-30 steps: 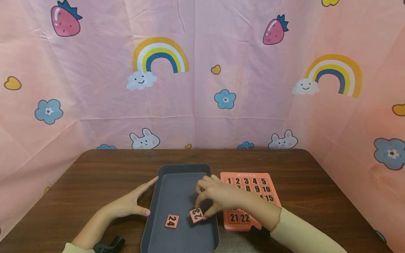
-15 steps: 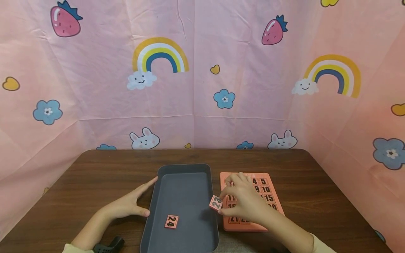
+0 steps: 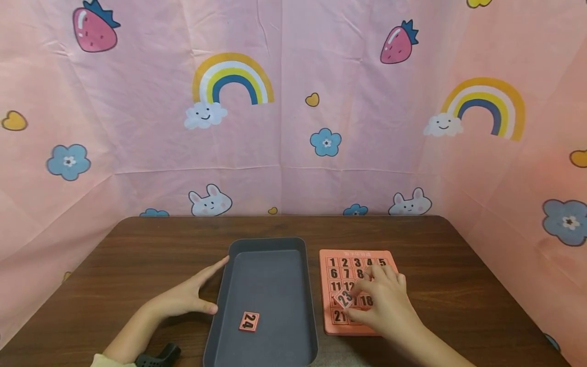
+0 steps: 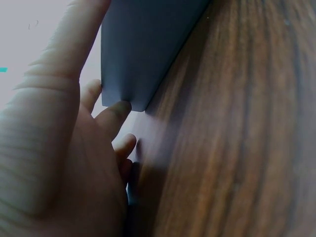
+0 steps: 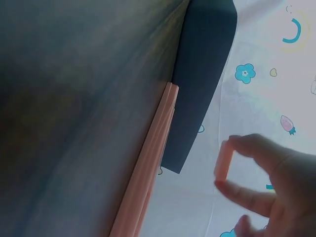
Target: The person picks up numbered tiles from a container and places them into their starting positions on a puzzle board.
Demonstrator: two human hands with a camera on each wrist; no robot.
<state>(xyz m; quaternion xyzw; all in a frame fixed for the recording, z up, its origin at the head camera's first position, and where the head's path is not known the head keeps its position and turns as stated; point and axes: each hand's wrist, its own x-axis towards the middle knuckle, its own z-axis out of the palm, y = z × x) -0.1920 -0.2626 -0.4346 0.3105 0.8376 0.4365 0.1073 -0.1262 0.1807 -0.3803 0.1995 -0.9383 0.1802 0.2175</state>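
Tile 23 (image 3: 344, 298) is pinched between thumb and fingertips of the right hand (image 3: 382, 300), held tilted just above the lower rows of the orange number board (image 3: 355, 254). In the right wrist view the same tile (image 5: 223, 161) shows edge-on as a thin pink slab between a curled finger and the thumb, with the board's edge (image 5: 153, 163) and the tray's dark wall (image 5: 200, 89) beside it.

The board lies flat on the brown wooden surface (image 3: 137, 255), to the right of a grey tray (image 3: 266, 243), the two close but not touching. Numbered tiles fill the board's upper rows; the right hand covers much of the lower rows, so how many cells are open beneath it cannot be told. Tile 24 (image 3: 249, 321) lies alone on the tray floor near its front left part, well apart from the right hand.

The left hand (image 3: 183, 298) rests flat on the surface with fingers straight and relaxed, its fingers lying along the tray's left wall; the left wrist view shows a fingertip (image 4: 116, 111) touching the tray's corner (image 4: 138, 59). It holds nothing. A black object (image 3: 158, 356) lies at the near edge of the surface by the left forearm; what it is cannot be told.

Pink cloth (image 3: 293, 76) printed with rainbows, strawberries, flowers and rabbits hangs behind and on both sides of the surface.
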